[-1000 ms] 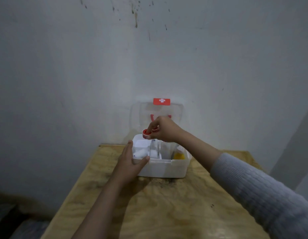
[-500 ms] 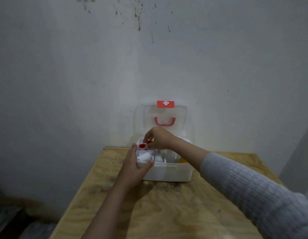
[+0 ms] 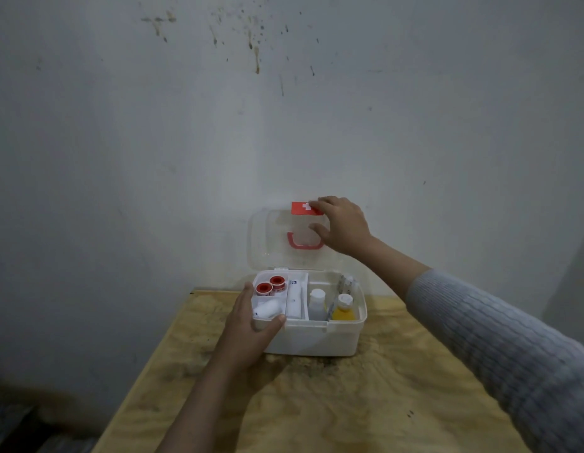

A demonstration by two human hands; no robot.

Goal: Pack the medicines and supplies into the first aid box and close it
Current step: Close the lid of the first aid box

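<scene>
on raised lid point(image 3: 277, 237): right hand point(image 3: 344, 228) fingers clamped on top edge; left hand point(image 3: 251, 325) gripping box point(image 3: 316, 338) corner.

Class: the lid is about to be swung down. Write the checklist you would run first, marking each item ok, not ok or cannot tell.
1. Right hand on the upright lid: ok.
2. Left hand steadies the first aid box: ok.
3. Left thumb over the front rim, in the lid's path: not ok.
4. Two red tape rolls sit inside the tray: ok.
5. Bottles below rim height: cannot tell.
6. Nothing left out on the table: ok.
</scene>
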